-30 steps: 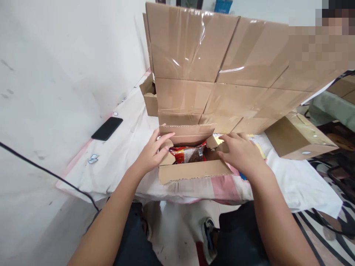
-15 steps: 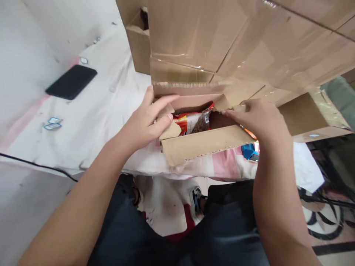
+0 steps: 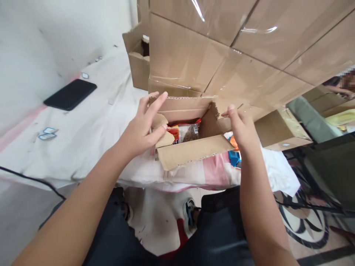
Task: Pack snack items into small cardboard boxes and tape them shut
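Observation:
An open cardboard box lies lengthwise in front of me, its long flaps folded out and its edges torn. Inside, at the left, rests a red, white and orange snack packet. My left hand is at the box's left end, fingers spread and thumb lying over the short, ragged flap. At the opposite end, my right hand has its fingers curled at the right short flap, which leans outward; part of that grip is hidden. Beside my right wrist are a blue plastic item and an orange one.
A taped stack of cartons rises behind the box. Another open carton stands at the right. On the white cloth lie a black phone and small blue-edged labels. Part of another person shows far right.
My right hand has pulled the right short flap outward, so more of the box's inside shows. My left hand stays at the left end, and the view has shifted.

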